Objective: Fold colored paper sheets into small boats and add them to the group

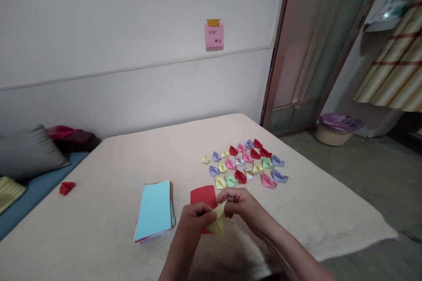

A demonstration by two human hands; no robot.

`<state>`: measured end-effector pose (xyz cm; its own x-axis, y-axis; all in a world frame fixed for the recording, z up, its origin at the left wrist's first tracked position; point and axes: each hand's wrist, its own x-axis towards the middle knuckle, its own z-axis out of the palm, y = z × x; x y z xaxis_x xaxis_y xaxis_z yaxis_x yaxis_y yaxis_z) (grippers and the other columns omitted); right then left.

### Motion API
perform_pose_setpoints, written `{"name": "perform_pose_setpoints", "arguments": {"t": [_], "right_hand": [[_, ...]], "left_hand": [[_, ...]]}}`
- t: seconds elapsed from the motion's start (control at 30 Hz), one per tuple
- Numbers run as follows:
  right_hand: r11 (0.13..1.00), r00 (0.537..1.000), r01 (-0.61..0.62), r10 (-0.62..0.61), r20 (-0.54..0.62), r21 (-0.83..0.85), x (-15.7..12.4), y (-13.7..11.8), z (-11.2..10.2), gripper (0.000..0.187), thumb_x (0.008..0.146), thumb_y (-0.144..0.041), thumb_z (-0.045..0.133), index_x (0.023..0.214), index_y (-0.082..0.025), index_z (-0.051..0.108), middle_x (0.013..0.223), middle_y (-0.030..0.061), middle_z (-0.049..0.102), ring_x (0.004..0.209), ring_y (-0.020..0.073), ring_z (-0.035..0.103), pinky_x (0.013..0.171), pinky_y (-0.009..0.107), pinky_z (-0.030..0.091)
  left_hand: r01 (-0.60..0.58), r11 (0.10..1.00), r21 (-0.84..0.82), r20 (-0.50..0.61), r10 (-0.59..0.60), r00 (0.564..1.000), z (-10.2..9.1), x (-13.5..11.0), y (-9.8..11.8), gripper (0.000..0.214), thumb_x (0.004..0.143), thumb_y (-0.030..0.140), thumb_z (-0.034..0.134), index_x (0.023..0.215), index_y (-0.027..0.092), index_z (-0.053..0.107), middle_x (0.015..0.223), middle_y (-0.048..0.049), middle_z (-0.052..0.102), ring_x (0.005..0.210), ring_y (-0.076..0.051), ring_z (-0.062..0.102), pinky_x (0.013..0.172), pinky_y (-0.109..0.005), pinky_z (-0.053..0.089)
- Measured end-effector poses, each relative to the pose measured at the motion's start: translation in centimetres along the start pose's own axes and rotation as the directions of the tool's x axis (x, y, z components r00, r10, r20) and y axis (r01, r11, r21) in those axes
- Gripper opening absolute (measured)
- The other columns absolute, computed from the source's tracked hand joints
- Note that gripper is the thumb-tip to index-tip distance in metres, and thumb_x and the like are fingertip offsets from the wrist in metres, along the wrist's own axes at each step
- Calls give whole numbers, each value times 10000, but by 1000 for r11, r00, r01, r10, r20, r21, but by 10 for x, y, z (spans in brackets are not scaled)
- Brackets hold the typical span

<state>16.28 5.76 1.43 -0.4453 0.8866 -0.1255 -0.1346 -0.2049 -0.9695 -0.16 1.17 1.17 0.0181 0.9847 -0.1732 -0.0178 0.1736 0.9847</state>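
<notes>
Between my hands is a folded piece of pale yellow paper (217, 225), raised a little above the bed. My left hand (197, 219) pinches its left side, thumb on top. The fingers of my right hand (242, 205) are closed on its upper right corner. Partly hidden beneath and behind my hands lies a red sheet of paper (201, 195). To the left rests a stack of coloured paper (154, 210) with a light blue sheet on top. Beyond my right hand, several small folded paper boats (240, 176) in red, pink, yellow, green, purple and white sit in loose rows.
A cream cover (112, 210) spreads over the bed. At the far left are a crumpled red paper piece (67, 188) and a grey pillow (28, 153). A pink note (214, 36) is taped to the wall. A lined bin (336, 131) stands on the floor at right.
</notes>
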Motion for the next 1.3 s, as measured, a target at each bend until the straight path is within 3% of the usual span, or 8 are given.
{"name": "perform_pose_setpoints", "arguments": {"t": [0.13, 0.27, 0.47, 0.6, 1.07, 1.3], "right_hand": [[998, 999, -5, 8, -48, 70, -1, -1, -4, 121, 683, -221, 610, 766, -146, 655, 540, -21, 590, 484, 95, 493, 494, 219, 344], [997, 996, 33, -27, -83, 70, -1, -3, -3, 257, 798, -389, 566, 759, -142, 626, 609, 6, 604, 544, 103, 517, 496, 210, 349], [990, 993, 30, -45, -109, -136, 1, 3, 13, 162, 646, -270, 695, 695, -159, 588, 491, -79, 449, 462, 81, 409, 443, 201, 314], [990, 984, 43, -65, -166, -134, 2, 8, 16, 141, 632, -238, 674, 638, -170, 550, 453, -92, 417, 435, 75, 375, 426, 200, 280], [987, 977, 154, -157, -144, -35, -2, 4, 11, 277, 775, -333, 561, 562, -156, 541, 502, -33, 502, 489, 94, 412, 481, 222, 313], [991, 989, 109, -116, -97, -75, 1, 7, 10, 152, 639, -245, 669, 581, -160, 557, 477, -68, 465, 456, 84, 386, 457, 213, 288]], "left_hand": [[-39, 998, 53, -39, 41, 998, -2, 1, 0, 190, 667, 268, 684, 552, 123, 639, 492, 25, 503, 514, -95, 393, 511, -231, 284], [-85, 990, 116, -96, 96, 991, 0, 0, 2, 194, 678, 265, 659, 541, 133, 628, 499, 27, 500, 524, -104, 401, 519, -236, 298], [-171, 933, 316, -109, 215, 971, 7, -7, 9, 267, 759, 337, 605, 566, 153, 618, 527, 31, 493, 554, -113, 411, 533, -231, 304], [-189, 898, 398, -122, 256, 959, 11, -9, 10, 268, 785, 355, 586, 599, 166, 620, 552, 24, 514, 573, -124, 427, 540, -232, 312], [-189, 932, 311, -119, 235, 965, 8, -8, 9, 203, 764, 268, 588, 599, 162, 643, 555, 21, 537, 572, -127, 446, 553, -236, 328], [-186, 939, 288, -119, 228, 966, 8, -9, 14, 223, 760, 294, 601, 587, 161, 649, 534, 25, 541, 552, -120, 442, 534, -228, 320]]}}
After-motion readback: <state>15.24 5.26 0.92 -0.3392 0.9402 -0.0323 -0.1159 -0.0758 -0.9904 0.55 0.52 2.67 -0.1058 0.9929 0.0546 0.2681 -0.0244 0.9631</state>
